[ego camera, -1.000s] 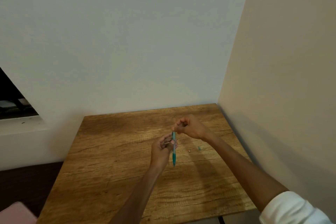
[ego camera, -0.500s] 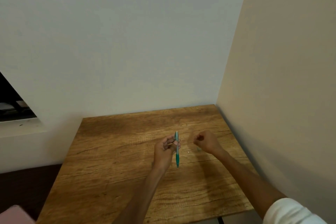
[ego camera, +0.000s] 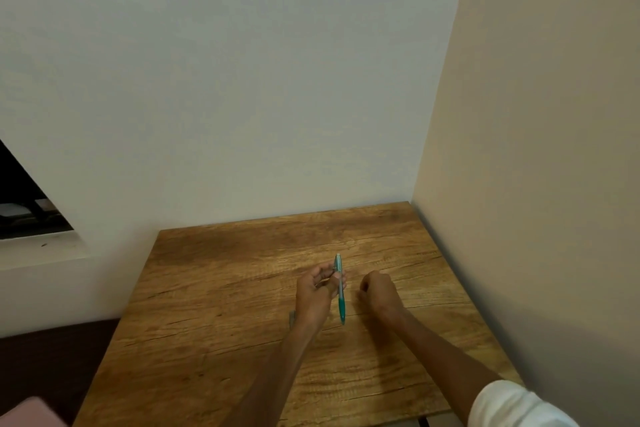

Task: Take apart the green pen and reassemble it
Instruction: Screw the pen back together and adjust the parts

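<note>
Far left, a dark window opening (ego camera: 24,204) sits in the white wall, and a pink corner (ego camera: 24,412) of something pokes into the bottom edge. Moving in, the wooden table (ego camera: 207,305) fills the corner of the room, grain running across it. Now the left hand (ego camera: 313,295), raised above the tabletop, fingers curled, thumb and fingertips pinching the green pen (ego camera: 340,288) near its upper part. The pen stands close to upright, pale clear end at the top, solid teal grip pointing down toward the wood. A small grey piece (ego camera: 292,319) peeks out just beside the left wrist, too small to identify. Just right of the pen, apart from it, the right hand (ego camera: 379,291) is balled into a loose fist low over the table; whether it grips anything inside, I cannot tell. Bottom right, a white sleeve (ego camera: 512,406) covers the right upper arm, beside the beige side wall (ego camera: 536,149).
</note>
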